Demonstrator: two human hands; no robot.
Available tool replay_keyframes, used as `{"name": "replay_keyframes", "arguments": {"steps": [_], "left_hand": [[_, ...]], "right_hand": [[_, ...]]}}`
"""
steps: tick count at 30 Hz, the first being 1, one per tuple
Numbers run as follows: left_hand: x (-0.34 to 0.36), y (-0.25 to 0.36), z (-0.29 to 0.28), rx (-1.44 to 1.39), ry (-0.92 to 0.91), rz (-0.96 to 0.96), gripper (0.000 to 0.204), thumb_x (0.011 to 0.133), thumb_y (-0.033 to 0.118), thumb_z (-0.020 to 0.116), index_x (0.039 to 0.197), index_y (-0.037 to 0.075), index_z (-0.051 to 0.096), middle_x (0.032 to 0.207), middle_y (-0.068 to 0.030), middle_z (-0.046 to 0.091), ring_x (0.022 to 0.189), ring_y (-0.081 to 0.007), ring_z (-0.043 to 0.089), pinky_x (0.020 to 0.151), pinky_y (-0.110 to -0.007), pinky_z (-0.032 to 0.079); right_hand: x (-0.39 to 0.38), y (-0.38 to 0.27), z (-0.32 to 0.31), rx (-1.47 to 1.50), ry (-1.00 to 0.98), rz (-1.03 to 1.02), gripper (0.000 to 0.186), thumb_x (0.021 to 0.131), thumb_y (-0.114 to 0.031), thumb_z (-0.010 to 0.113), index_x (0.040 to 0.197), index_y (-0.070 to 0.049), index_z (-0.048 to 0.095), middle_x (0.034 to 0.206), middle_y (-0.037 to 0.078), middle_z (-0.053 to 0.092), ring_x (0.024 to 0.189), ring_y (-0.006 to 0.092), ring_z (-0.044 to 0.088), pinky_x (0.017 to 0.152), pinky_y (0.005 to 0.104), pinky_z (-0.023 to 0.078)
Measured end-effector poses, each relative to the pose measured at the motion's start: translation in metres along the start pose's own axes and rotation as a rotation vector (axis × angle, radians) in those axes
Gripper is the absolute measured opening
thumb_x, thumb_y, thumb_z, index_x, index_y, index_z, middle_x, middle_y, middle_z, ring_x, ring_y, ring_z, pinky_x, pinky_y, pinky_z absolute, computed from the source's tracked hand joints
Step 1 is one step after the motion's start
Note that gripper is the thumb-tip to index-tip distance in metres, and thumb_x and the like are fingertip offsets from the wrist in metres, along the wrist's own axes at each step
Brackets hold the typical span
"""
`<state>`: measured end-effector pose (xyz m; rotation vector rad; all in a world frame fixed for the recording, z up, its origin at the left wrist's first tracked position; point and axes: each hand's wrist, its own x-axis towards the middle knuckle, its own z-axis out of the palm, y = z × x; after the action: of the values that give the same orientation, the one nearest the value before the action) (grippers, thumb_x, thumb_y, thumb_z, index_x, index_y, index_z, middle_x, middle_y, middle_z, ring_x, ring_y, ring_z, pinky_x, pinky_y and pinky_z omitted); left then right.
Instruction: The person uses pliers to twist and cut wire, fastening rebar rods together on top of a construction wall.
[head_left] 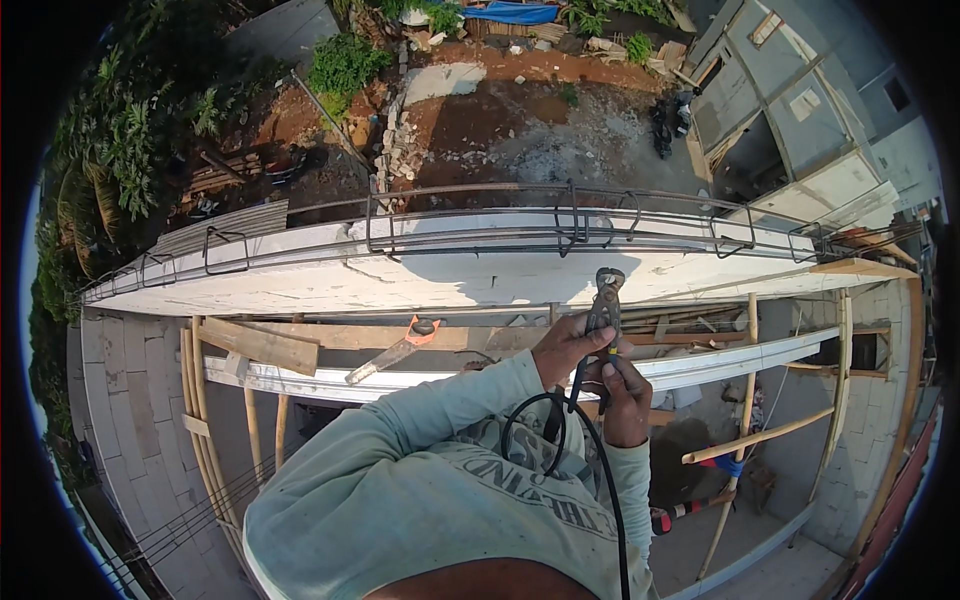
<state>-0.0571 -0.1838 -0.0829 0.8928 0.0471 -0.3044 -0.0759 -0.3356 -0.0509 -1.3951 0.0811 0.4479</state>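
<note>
Dark end-cutting pincers (607, 290) stand upright in front of my chest, jaws pointing away from me. My left hand (573, 346) is closed around them just below the jaws. Lower down, my right hand (628, 398) grips around the handles, its fingers partly hidden behind the tool. A small yellow patch shows between the two hands. Just beyond the jaws runs a rebar cage (480, 240) of long rods and square stirrups, lying along the top of the white block wall (470, 275). A black cable (608, 480) loops below my hands.
A handsaw (395, 348) with an orange handle lies on planks left of my hands. A pale metal beam (740, 362) crosses below the wall. Bamboo poles (755, 435) stand at right. At lower right, another person's hand (722, 497) holds a pole. Beyond the wall lies rubble-strewn ground (520, 130).
</note>
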Motion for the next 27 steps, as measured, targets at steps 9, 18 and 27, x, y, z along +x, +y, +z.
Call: {"name": "replay_keyframes", "arguments": {"steps": [9,18,27], "left_hand": [[0.000,-0.009,0.001,0.038,0.003,0.018,0.031,0.099,0.032,0.049,0.110,0.003,0.057,0.106,-0.0102,0.066,0.107,-0.0181,0.059,0.093,-0.032,0.045],[-0.007,0.003,-0.024,-0.500,-0.219,-0.078,0.056,0.098,0.047,0.042,0.134,0.004,0.043,0.127,-0.0186,0.057,0.109,-0.0232,0.056,0.093,-0.038,0.044],[-0.019,0.003,-0.039,-0.209,-0.069,0.098,0.019,0.090,0.010,0.063,0.103,-0.003,0.062,0.106,-0.0173,0.067,0.093,-0.0232,0.066,0.085,-0.035,0.053]], "right_hand": [[0.007,0.037,0.014,-0.205,0.263,-0.352,0.024,0.092,-0.018,0.062,0.107,0.000,0.056,0.076,0.000,0.056,0.059,0.0058,0.046,0.051,0.0207,0.037],[-0.001,0.021,0.032,-0.031,0.235,-0.205,0.015,0.093,-0.012,0.058,0.107,-0.007,0.054,0.075,-0.003,0.050,0.059,0.0034,0.040,0.050,0.0190,0.031],[-0.007,0.028,0.038,-0.022,0.122,-0.079,0.019,0.095,-0.016,0.057,0.109,-0.005,0.058,0.074,-0.003,0.053,0.058,0.0023,0.041,0.049,0.0190,0.031]]}}
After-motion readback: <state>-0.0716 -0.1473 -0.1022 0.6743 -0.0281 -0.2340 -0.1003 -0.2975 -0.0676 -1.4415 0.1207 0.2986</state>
